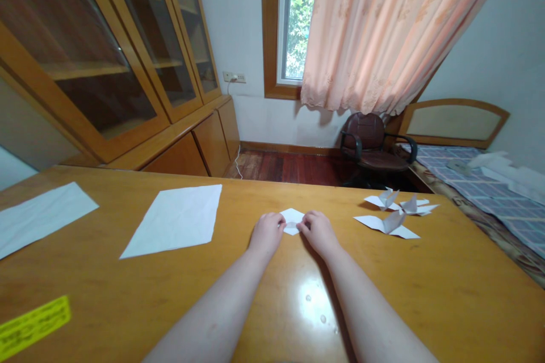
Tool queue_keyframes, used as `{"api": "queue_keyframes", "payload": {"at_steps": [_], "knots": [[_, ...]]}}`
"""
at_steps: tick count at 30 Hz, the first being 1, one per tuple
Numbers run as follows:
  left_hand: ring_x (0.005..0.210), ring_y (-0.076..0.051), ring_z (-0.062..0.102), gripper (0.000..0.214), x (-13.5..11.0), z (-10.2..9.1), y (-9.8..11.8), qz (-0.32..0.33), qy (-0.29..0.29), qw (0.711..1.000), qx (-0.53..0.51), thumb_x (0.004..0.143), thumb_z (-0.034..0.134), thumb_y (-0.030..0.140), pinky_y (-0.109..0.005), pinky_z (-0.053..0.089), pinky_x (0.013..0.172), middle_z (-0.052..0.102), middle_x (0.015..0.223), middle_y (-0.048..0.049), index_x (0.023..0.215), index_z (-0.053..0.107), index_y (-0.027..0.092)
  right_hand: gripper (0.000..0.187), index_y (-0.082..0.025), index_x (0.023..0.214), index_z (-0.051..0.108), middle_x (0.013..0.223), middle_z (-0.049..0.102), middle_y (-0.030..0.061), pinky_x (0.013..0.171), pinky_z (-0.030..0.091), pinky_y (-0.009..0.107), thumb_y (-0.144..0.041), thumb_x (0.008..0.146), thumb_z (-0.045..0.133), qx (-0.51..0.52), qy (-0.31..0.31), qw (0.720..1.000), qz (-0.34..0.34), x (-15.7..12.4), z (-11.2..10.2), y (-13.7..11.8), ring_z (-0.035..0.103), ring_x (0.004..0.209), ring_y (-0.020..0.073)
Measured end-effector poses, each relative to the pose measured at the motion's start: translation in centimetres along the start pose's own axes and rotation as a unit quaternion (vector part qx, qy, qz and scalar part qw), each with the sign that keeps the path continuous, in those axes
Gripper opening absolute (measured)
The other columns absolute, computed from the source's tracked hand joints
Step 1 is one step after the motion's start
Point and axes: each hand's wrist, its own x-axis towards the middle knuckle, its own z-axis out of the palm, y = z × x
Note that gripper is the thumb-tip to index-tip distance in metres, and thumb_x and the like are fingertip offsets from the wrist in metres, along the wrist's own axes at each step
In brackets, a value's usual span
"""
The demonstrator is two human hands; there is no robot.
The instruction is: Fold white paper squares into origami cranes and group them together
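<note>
A small folded white paper (292, 219) lies on the wooden table (272, 295), shaped like a diamond. My left hand (267, 232) has its fingers curled and pinches the paper's left edge. My right hand (317, 231) is curled too and pinches the right edge. Both forearms reach forward from the near edge of the table.
A flat white sheet (176, 218) lies left of my hands, another sheet (38, 215) at the far left. Folded paper figures (394, 212) sit at the right. A yellow label (34, 326) lies near left. Beyond the table stand a cabinet (128, 68), a chair (374, 147) and a bed (489, 187).
</note>
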Motion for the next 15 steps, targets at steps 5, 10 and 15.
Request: {"api": "queue_keyframes", "payload": {"at_steps": [5, 10, 15], "knots": [[0.09, -0.017, 0.057, 0.018, 0.1, -0.1, -0.1, 0.004, -0.015, 1.0, -0.011, 0.082, 0.053, 0.019, -0.027, 0.041, 0.081, 0.067, 0.094, -0.0028, 0.089, 0.069, 0.023, 0.011, -0.018, 0.071, 0.063, 0.082, 0.061, 0.0047, 0.077, 0.035, 0.028, -0.028, 0.076, 0.063, 0.004, 0.005, 1.0, 0.016, 0.0, 0.1, 0.0, 0.053, 0.084, 0.0181], [0.095, -0.019, 0.056, 0.025, -0.2, -0.4, 0.2, 0.029, -0.041, 0.999, 0.014, 0.081, 0.052, 0.015, -0.03, 0.04, 0.086, 0.068, 0.1, -0.0021, 0.093, 0.071, 0.026, 0.004, -0.019, 0.073, 0.063, 0.087, 0.062, 0.0045, 0.08, 0.036, 0.029, -0.023, 0.074, 0.065, 0.019, 0.013, 0.999, 0.026, 0.1, 0.3, 0.2, 0.053, 0.087, 0.0186], [0.099, -0.02, 0.055, 0.027, -0.7, -0.4, 1.0, 0.067, -0.026, 0.997, 0.023, 0.082, 0.049, 0.016, -0.035, 0.038, 0.093, 0.068, 0.103, -0.002, 0.097, 0.07, 0.026, 0.002, -0.02, 0.077, 0.064, 0.09, 0.062, 0.0046, 0.083, 0.035, 0.029, -0.021, 0.076, 0.062, 0.015, 0.016, 0.999, 0.027, 0.1, 0.1, 0.1, 0.052, 0.092, 0.0189]]}}
